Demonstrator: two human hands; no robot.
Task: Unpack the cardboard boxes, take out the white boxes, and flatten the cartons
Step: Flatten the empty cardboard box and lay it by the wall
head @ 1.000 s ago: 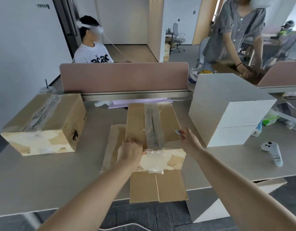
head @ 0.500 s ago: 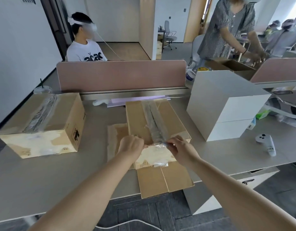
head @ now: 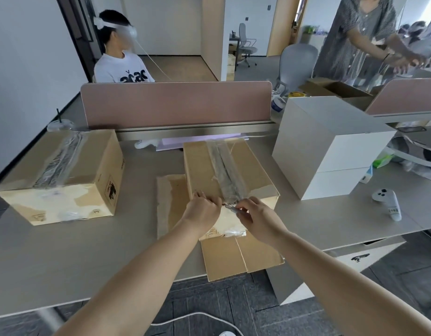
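Note:
A taped brown carton [head: 202, 166] stands mid-desk on a flattened carton [head: 241, 255] that overhangs the desk's near edge. A strip of crinkled clear tape [head: 225, 170] runs along its top seam. My left hand [head: 204, 209] grips the carton's near top edge, just left of the tape. My right hand [head: 255, 217] pinches a small thin tool [head: 233, 209] whose tip touches the near end of the tape. A second taped carton [head: 88, 166] stands at the left. Two stacked white boxes [head: 331, 146] stand at the right.
A white controller [head: 388, 202] lies right of the white boxes. A pink divider [head: 175, 103] closes the desk's far side, with a seated person [head: 123, 69] behind it. Another person [head: 360, 37] stands at the back right over an open carton [head: 340, 89]. A lidded cup [head: 60, 124] stands far left.
My right hand came in from the carton's right corner to the near end of the tape with the tool. My left hand stayed on the near edge.

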